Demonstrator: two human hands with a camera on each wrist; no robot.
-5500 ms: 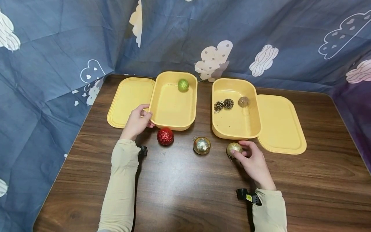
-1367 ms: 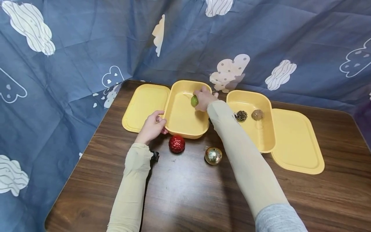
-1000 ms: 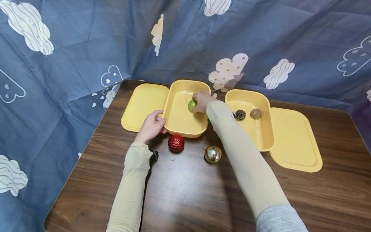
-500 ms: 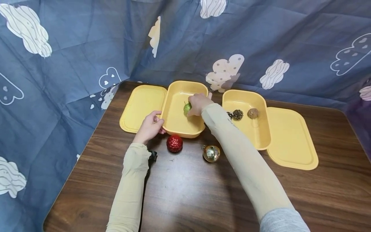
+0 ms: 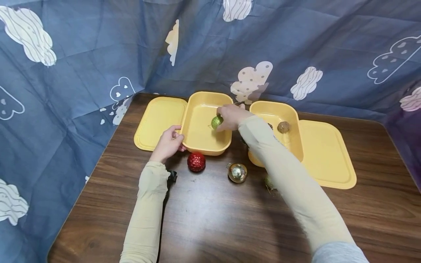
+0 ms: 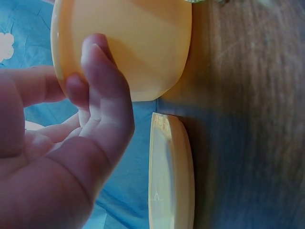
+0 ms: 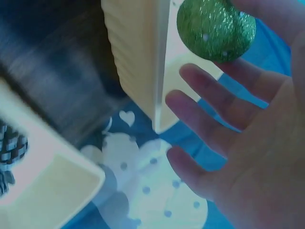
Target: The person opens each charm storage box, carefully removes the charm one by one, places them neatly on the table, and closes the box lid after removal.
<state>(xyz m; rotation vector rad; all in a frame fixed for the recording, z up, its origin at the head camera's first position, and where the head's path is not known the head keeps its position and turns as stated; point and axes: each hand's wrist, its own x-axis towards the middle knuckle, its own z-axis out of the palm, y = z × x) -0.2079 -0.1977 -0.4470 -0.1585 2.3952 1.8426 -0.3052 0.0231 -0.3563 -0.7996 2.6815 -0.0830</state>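
My left hand (image 5: 168, 144) pinches the left rim of the left yellow box (image 5: 200, 140); in the left wrist view, thumb and fingers lie on both sides of the box wall (image 6: 143, 52). My right hand (image 5: 232, 117) holds a glittery green bauble (image 5: 216, 122) between thumb and fingertips, over the inside of that same box. In the right wrist view the green bauble (image 7: 217, 29) is pinched while the other fingers spread apart. A red bauble (image 5: 196, 162) lies just in front of the box. A shiny gold bauble (image 5: 237, 172) sits to its right.
The right yellow box (image 5: 297, 148) holds a brown ball (image 5: 283, 127) and pine cones (image 7: 12, 145), partly behind my right arm. A glittery gold bauble (image 5: 268, 181) is partly hidden by that arm. Flat lids (image 5: 159, 122) lie beside both boxes. A blue curtain (image 5: 204, 47) hangs behind.
My right hand left the glittery gold bauble, reached into the left box and took the green bauble, which shifted slightly rightward just now. My left hand stays at the box rim.
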